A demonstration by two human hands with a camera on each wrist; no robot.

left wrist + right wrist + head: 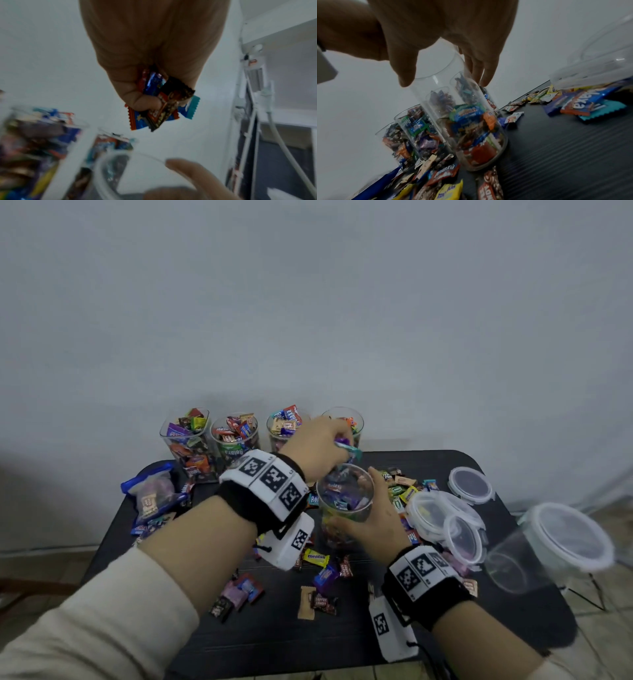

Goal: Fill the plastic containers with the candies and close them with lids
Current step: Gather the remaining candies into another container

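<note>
A bunch of candies is being pinched in the left grip, just above the container, which is being steadied on the bench by the right grip, wrapped round it, so it's kept upright for filling

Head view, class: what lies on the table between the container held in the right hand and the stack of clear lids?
Loose wrapped candies, green and yellow among them, lie between the container gripped by the right hand and the lids; the head view shows it.
</note>
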